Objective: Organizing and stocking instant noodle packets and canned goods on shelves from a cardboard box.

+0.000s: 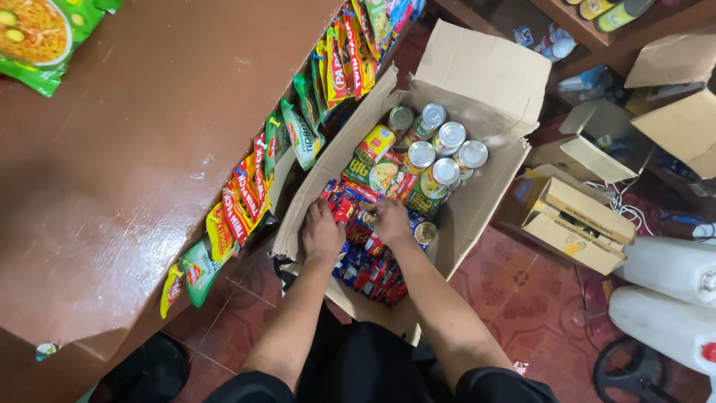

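Cardboard box on the floor is already quite full: shiny cans fill its far end. At its near end, the left hand and right hand press flat, fingers spread, on red-and-blue packets, gripping nothing.

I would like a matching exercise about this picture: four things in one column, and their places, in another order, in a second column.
Things:
1. tin cans
2. snack packets
3. white jerrycans
4. both hands

Places:
A. hanging along the brown counter's edge
B. on the floor at far right
C. far end of the open cardboard box
D. on the small red and blue packets in the box

Pairs: 1-C, 2-A, 3-B, 4-D
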